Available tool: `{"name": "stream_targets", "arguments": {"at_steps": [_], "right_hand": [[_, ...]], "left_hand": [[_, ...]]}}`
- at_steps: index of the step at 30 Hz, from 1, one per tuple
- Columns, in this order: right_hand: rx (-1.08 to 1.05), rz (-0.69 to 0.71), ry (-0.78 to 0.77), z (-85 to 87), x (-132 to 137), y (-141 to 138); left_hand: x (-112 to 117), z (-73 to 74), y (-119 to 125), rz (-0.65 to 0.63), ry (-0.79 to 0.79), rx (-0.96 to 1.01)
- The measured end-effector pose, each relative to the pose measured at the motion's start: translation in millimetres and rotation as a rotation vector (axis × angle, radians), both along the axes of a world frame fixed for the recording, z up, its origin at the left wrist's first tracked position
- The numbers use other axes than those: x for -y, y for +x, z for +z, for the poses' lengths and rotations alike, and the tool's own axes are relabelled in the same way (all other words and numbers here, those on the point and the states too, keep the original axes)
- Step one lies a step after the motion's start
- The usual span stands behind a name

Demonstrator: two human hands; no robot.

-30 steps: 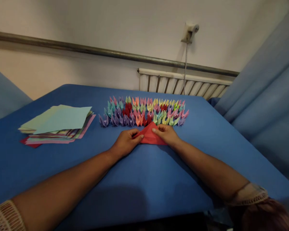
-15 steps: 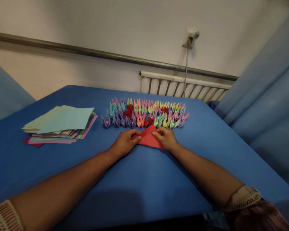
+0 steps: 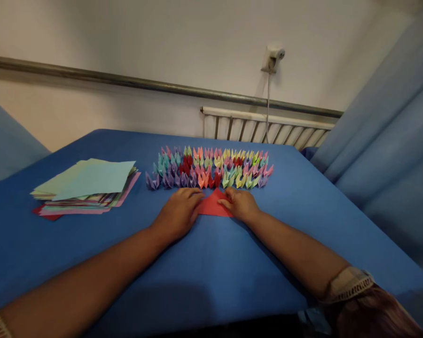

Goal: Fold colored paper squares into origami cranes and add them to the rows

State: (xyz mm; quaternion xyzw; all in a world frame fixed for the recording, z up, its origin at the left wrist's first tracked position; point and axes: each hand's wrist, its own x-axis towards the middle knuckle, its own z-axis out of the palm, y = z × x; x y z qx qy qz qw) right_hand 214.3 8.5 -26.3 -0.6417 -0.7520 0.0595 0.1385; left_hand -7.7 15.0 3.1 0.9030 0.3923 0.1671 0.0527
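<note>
A red sheet of paper (image 3: 213,205), folded into a triangle, lies flat on the blue table (image 3: 211,267) in front of me. My left hand (image 3: 179,213) lies over its left corner with the fingers flat, pressing down. My right hand (image 3: 240,204) rests on its right corner, fingers curled against the paper. Just behind the triangle stand several rows of small folded paper figures (image 3: 209,166) in purple, teal, red, orange, yellow, green and pink.
A stack of coloured square sheets (image 3: 88,185), pale blue on top, sits at the left of the table. Blue curtains (image 3: 391,141) hang close on the right. Behind the table are a white railing (image 3: 268,123), a metal wall bar and a wall socket with cable.
The red triangle, slightly raised before, now lies flat. My left hand has flattened onto its left side, and my right hand has settled lower on its right corner.
</note>
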Motion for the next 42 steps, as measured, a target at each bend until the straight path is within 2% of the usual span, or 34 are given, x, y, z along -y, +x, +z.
{"name": "stream_targets", "arguments": {"at_steps": [2, 5, 8, 12, 17, 20, 22, 27, 33, 42], "right_hand": [[0.037, 0.004, -0.006, 1.7, 1.1, -1.5], [0.066, 0.013, -0.010, 3.4, 2.8, -2.9], [0.080, 0.022, -0.011, 5.5, 3.9, -3.6], [0.130, 0.024, -0.002, 11.6, 5.1, -4.4], [0.165, 0.174, 0.174, 16.8, 22.3, -11.5], [0.031, 0.244, 0.166, 9.7, 42.1, -17.5], [-0.073, 0.233, 0.133, 2.9, 52.9, -19.2], [-0.082, 0.261, 0.088, -4.7, 61.6, -16.7], [-0.017, 0.309, 0.096, -1.9, 61.7, -12.5], [0.029, 0.354, 0.092, 4.1, 65.1, -9.6]], "left_hand": [[7.5, -1.4, 5.4, -0.150, -0.014, -0.034], [15.3, -7.4, 9.2, -0.237, -0.120, -0.164], [17.9, -10.6, 7.7, -0.256, -0.167, -0.235], [17.6, -7.2, 5.2, -0.266, -0.171, -0.305], [16.6, -7.2, 4.5, -0.295, -0.150, -0.307], [15.8, -11.9, 3.5, -0.300, -0.164, -0.292], [15.5, -15.0, 2.6, -0.305, -0.170, -0.274], [19.5, -13.5, -0.9, -0.288, -0.170, -0.267], [30.4, 1.3, -6.2, -0.219, -0.224, -0.337], [34.9, 12.3, -15.8, -0.073, -0.204, -0.453]]}}
